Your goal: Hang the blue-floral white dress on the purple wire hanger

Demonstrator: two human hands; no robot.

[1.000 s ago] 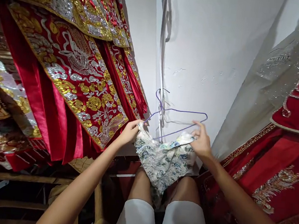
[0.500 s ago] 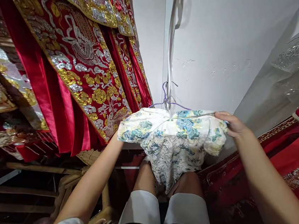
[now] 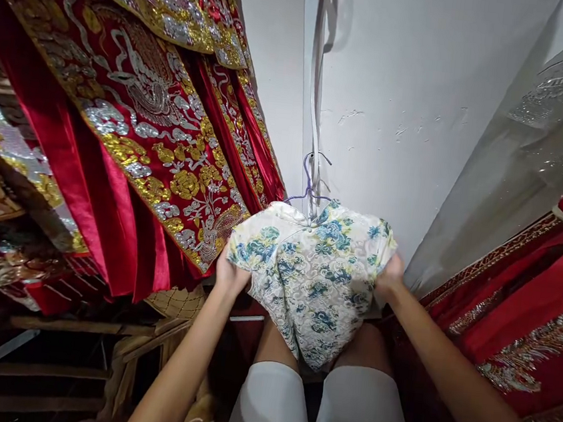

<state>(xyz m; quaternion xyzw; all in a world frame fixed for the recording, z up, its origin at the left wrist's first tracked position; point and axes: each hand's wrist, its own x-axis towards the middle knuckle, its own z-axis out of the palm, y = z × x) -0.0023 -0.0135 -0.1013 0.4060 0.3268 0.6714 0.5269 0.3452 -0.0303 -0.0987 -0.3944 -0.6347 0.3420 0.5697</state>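
Observation:
A short-sleeved floral blouse, white with blue, green and yellow flowers, hangs on a thin purple hanger in front of the wall. My left hand grips the edge of its left-hand sleeve, fingertips partly behind the cloth. At the other sleeve, my right hand is closed on the hem and slightly blurred. Between the two hands the blouse is spread out, and its lower end hangs in front of my legs.
Red garments with gold and silver embroidery hang close on the left. Wooden chair slats stand low at the left. A sheer sparkly fabric and a red beaded garment are on the right. A white strap runs down the wall.
Both hands have come down and the right hand has moved inward. The sleeves, stretched straight out before, now slope downward, and more of the blouse's front shows.

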